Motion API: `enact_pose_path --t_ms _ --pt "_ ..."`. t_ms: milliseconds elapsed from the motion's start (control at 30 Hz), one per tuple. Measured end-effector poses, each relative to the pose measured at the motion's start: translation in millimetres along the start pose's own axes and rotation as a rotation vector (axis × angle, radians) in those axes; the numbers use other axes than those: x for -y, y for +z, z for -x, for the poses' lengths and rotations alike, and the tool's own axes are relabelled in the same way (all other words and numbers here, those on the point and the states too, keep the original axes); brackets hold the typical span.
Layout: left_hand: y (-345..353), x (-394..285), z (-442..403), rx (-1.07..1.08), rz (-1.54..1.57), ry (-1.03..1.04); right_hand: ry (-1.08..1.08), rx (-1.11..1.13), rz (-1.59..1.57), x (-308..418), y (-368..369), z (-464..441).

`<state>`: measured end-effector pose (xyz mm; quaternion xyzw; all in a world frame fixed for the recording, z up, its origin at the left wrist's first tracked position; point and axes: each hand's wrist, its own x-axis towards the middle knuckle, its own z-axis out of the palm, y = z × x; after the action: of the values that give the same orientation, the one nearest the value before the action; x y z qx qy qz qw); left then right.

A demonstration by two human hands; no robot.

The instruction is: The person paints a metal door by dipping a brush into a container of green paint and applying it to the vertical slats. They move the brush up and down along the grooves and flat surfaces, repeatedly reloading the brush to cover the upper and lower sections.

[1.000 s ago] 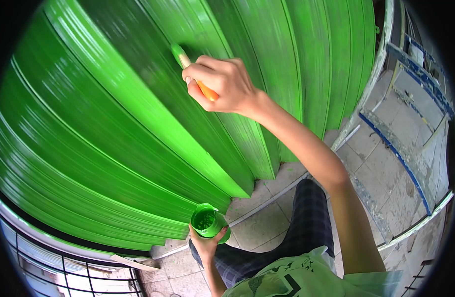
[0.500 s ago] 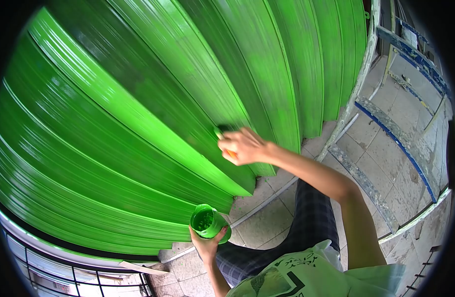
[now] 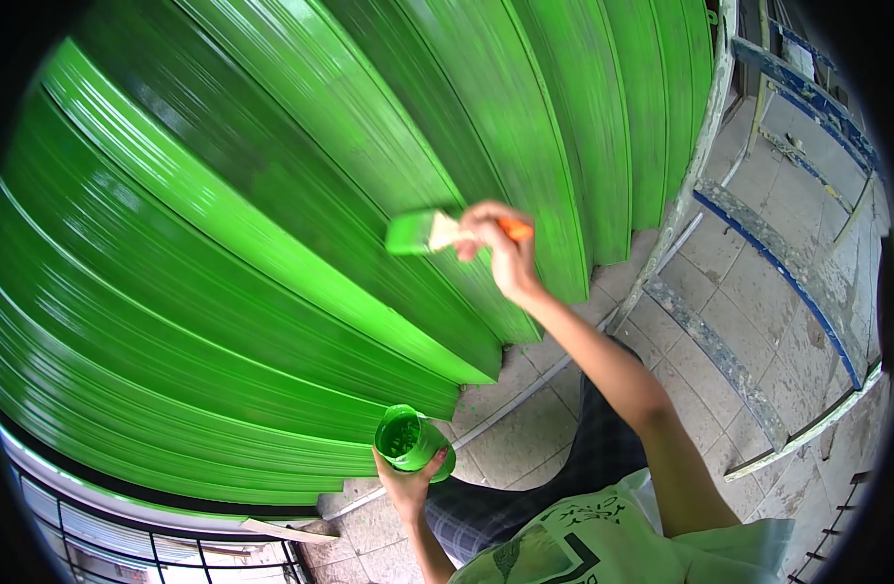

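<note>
My right hand point(image 3: 500, 243) grips a paintbrush point(image 3: 445, 232) by its orange and pale handle. The brush's wide bristles are coated in green and point left, in front of the ribbed green metal panel point(image 3: 272, 234); whether they touch it I cannot tell. Low in the view, my left hand point(image 3: 408, 482) is wrapped round a green-smeared container point(image 3: 403, 438) with green paint inside, its open top facing up. Some of the panel's ribs look glossy, others duller and streaky.
On the right stands a paint-spattered ladder-like frame point(image 3: 787, 263) with blue edges, over a dirty tiled floor point(image 3: 729, 302). A black metal grille point(image 3: 155, 550) is at the lower left, with a flat pale strip point(image 3: 286, 530) beside it.
My right hand first moved down along the panel, then rose a little, and the brush has turned so its bristles point left. My left hand and the container have hardly moved.
</note>
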<state>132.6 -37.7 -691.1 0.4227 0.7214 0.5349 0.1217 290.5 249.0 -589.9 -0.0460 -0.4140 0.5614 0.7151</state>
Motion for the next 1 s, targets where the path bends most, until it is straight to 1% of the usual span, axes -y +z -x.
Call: enact_pose_path --t_ms 100,233,333,400,433,533,567,700,800,833,867,933,1000 --pt "-1 -6 0 -0.003 -0.025 0.003 0.186 -0.103 -0.011 -17 -15 25" --pt "-3 -4 1 0.0 -0.029 0.005 0.266 -0.143 0.043 -22 -4 11" --pt "-3 -3 0 0.006 -0.023 0.009 0.199 -0.135 -0.023 -11 22 -17" --pt "-2 -1 0 0.006 -0.018 0.011 0.145 -0.134 -0.135 5 40 -37" --pt "-3 -1 0 0.008 -0.011 0.004 0.12 -0.132 -0.192 8 44 -41" --pt "-3 0 1 0.01 0.002 -0.008 0.125 -0.137 -0.208 2 41 -29" --pt "-3 1 2 0.012 -0.002 -0.007 0.155 -0.189 -0.202 -8 33 -18" --pt "-4 -2 1 0.015 0.009 -0.013 0.313 -0.238 0.01 -36 -21 24" --pt "-6 4 1 0.01 0.032 -0.018 0.403 -0.264 0.126 -37 -39 32" --pt "-5 2 -1 0.016 0.014 -0.017 0.352 -0.251 0.128 -34 -31 29" --pt "-5 0 -1 0.021 -0.006 -0.02 0.318 -0.229 0.063 -21 -12 20" --pt "-6 -5 -1 0.026 -0.014 -0.022 0.218 -0.111 -0.076 -10 19 -8" --pt "-2 -9 -1 0.027 0.018 -0.018 0.145 -0.092 -0.093 13 54 -34"
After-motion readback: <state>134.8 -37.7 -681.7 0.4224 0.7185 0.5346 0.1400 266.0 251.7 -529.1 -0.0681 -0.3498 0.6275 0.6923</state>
